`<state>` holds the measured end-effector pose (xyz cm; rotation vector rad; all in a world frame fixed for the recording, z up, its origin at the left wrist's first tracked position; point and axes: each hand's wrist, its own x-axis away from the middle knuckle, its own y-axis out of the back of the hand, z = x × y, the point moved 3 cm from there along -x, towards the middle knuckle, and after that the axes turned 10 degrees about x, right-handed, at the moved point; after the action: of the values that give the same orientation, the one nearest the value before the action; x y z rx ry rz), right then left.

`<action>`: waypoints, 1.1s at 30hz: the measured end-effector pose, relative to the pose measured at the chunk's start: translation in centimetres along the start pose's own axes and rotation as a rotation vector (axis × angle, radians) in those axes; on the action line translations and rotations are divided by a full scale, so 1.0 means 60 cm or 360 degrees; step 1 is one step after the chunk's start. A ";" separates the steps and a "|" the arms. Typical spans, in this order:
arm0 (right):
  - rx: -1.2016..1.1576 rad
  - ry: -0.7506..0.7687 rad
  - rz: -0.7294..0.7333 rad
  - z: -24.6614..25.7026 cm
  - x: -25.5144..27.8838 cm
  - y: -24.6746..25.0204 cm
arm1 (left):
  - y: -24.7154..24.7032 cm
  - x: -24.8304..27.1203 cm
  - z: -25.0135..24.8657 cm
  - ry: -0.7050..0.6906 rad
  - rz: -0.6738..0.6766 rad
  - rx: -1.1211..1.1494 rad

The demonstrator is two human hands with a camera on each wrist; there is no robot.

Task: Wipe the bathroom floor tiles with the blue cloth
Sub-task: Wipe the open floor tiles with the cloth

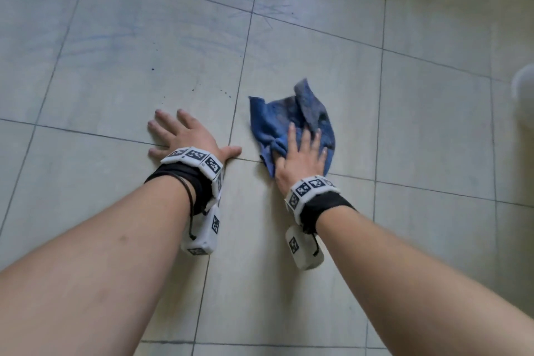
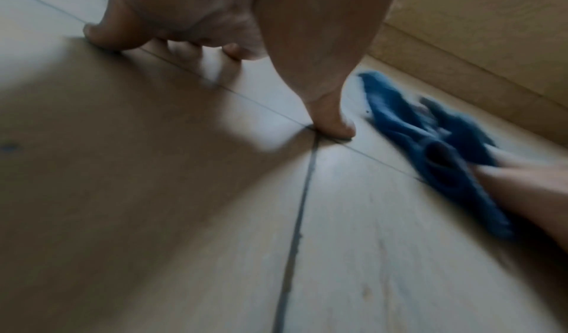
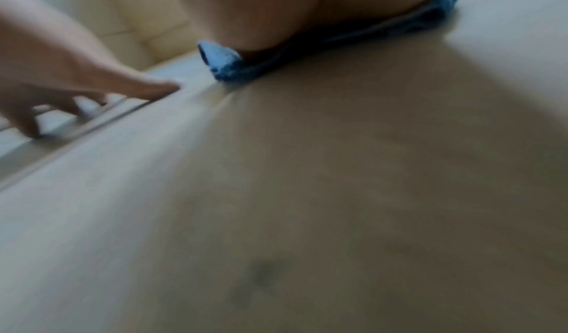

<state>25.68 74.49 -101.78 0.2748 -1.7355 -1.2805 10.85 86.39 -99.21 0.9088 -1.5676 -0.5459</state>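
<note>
The right hand (image 1: 300,157) presses flat, fingers straight, on the crumpled blue cloth (image 1: 277,121) lying on the floor tiles (image 1: 144,37). The left hand (image 1: 185,136) rests splayed beside it. A white container (image 1: 524,95) stands far right.

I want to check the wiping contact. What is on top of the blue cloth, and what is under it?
The right hand presses flat on the blue cloth. Under it is the floor tile; the covered patch cannot be seen.

Bare floor tiles (image 1: 318,52) ahead of the cloth (image 1: 277,121), white container (image 1: 524,95) far right
</note>
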 end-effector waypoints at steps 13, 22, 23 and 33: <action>-0.0055 -0.0046 -0.0016 0.119 -0.099 0.068 | 0.005 -0.003 0.010 -0.0094 0.0131 -0.0084; -0.0035 -0.0274 0.0061 0.048 -0.008 0.010 | 0.058 -0.023 0.116 0.0050 -0.0047 0.0048; -0.0023 -0.0270 0.0062 0.065 -0.009 0.012 | 0.064 -0.028 0.124 0.0089 -0.0069 0.0082; 0.0055 0.0107 0.0001 0.302 -0.119 0.094 | 0.078 -0.058 0.123 0.0196 0.0023 0.0198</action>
<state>17.37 93.01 -101.32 0.3333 -1.7020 -1.2278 2.56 90.85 -99.22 1.0054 -1.5078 -0.3786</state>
